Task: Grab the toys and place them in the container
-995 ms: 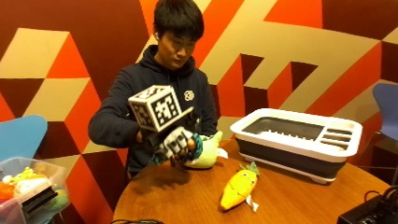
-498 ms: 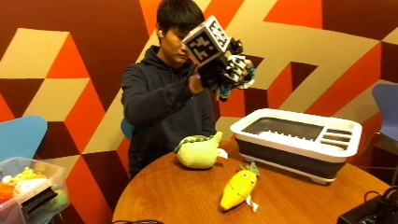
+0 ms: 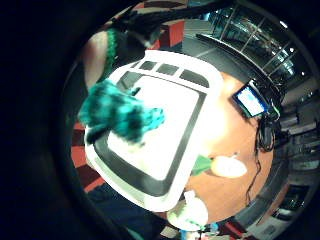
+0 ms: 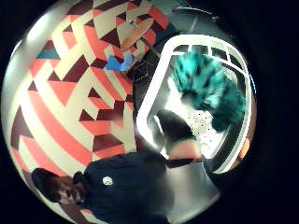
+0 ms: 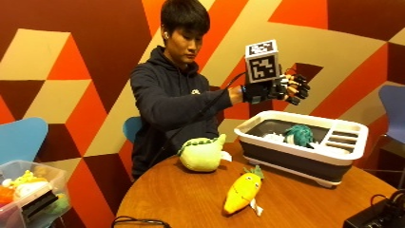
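Container, a white-rimmed dark tub with slotted compartments along one end, sits on the round wooden table. A teal fuzzy plush toy lies inside it beside something white. The gloved right hand hovers above the container, fingers spread and relaxed, holding nothing. Just beside the container's near wall lies a green-and-cream plush, and a carrot plush lies on the table in front of the container.
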`<state>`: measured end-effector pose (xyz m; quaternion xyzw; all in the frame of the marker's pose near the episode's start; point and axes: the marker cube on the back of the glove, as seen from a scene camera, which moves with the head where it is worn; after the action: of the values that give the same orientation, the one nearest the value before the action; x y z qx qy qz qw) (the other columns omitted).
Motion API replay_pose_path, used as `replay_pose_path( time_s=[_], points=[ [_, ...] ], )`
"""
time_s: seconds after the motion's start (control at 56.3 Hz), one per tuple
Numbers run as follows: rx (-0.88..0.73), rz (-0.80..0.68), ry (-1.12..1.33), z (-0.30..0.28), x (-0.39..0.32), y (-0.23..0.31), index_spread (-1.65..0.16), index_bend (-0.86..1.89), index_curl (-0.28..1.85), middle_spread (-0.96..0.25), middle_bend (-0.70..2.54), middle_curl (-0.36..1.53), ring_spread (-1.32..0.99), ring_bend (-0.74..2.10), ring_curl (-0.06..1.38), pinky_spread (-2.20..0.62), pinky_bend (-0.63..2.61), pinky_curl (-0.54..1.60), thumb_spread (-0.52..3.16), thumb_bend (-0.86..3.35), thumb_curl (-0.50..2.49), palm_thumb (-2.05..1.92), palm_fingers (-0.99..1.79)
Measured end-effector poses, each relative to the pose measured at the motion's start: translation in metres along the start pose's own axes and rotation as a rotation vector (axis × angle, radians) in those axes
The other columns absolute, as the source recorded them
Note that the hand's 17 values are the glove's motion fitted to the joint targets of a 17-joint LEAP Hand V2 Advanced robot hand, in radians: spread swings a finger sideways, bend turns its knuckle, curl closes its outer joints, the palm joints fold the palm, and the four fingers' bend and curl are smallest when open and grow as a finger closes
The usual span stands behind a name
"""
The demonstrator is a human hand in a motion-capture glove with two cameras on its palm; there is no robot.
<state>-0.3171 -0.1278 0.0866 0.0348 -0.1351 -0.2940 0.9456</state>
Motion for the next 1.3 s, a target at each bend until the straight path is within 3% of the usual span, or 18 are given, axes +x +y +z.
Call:
replay_pose_path(
  time_s=[0.124,0.196,0.267,0.355,0.48,0.693,0.8,0.889,0.942,0.978,1.066,1.155,1.297],
  points=[
    [-0.038,0.122,-0.021,-0.046,0.037,0.038,-0.21,0.38,0.17,-0.07,0.46,0.55,-0.13,0.75,0.32,-0.07,0.95,0.44,1.18,-0.03,0.6,0.26,-0.23],
    [-0.116,0.044,0.043,-0.047,0.033,0.086,-0.2,0.32,0.18,-0.04,0.36,0.51,-0.09,0.62,0.28,-0.03,0.93,0.42,1.23,-0.03,0.55,0.22,-0.25],
    [-0.178,-0.027,0.152,-0.039,0.031,0.138,-0.2,0.24,0.2,-0.02,0.28,0.48,-0.07,0.52,0.25,-0.01,0.91,0.41,1.25,-0.03,0.51,0.17,-0.26],
    [-0.208,0.096,0.29,-0.025,0.057,0.186,-0.2,0.15,0.21,0.0,0.18,0.44,-0.04,0.42,0.23,0.01,0.87,0.39,1.28,-0.02,0.47,0.15,-0.23],
    [-0.309,0.198,0.208,0.008,0.082,0.233,-0.2,0.11,0.21,0.02,0.14,0.4,-0.02,0.35,0.21,0.02,0.85,0.38,1.29,-0.02,0.43,0.14,-0.22],
    [-0.492,0.261,0.249,0.078,0.117,0.265,-0.26,0.07,0.19,0.04,0.07,0.31,0.02,0.32,0.23,0.05,0.95,0.39,1.26,0.0,0.4,0.19,-0.24],
    [-0.434,0.23,0.29,0.092,0.12,0.266,-0.3,0.1,0.17,0.05,0.02,0.24,0.04,0.47,0.26,0.03,1.15,0.43,1.23,0.01,0.4,0.26,-0.11],
    [-0.322,0.174,0.289,0.093,0.126,0.259,-0.31,0.19,0.19,0.04,0.12,0.21,-0.06,0.82,0.34,-0.1,1.16,0.42,1.28,0.11,0.45,0.45,0.32],
    [-0.236,0.155,0.27,0.092,0.131,0.255,-0.3,0.17,0.19,-0.01,0.23,0.23,-0.16,0.96,0.37,-0.22,1.18,0.4,1.27,0.15,0.5,0.55,0.65],
    [-0.197,0.153,0.237,0.09,0.134,0.251,-0.31,0.25,0.22,-0.03,0.26,0.25,-0.21,0.93,0.37,-0.25,1.13,0.39,1.18,0.18,0.54,0.63,0.66],
    [-0.167,0.164,0.144,0.08,0.139,0.242,-0.34,0.35,0.27,-0.14,0.44,0.32,-0.3,1.07,0.45,-0.32,1.13,0.42,0.97,0.19,0.62,0.72,1.02],
    [-0.125,0.181,0.104,0.057,0.128,0.235,-0.36,0.47,0.33,-0.21,0.59,0.4,-0.35,1.15,0.51,-0.35,1.11,0.45,0.82,0.19,0.69,0.76,1.11],
    [0.099,0.168,0.042,-0.017,0.093,0.21,-0.4,0.65,0.45,-0.28,0.79,0.52,-0.41,1.26,0.6,-0.38,1.15,0.49,0.61,0.19,0.79,0.77,1.08]
  ],
)
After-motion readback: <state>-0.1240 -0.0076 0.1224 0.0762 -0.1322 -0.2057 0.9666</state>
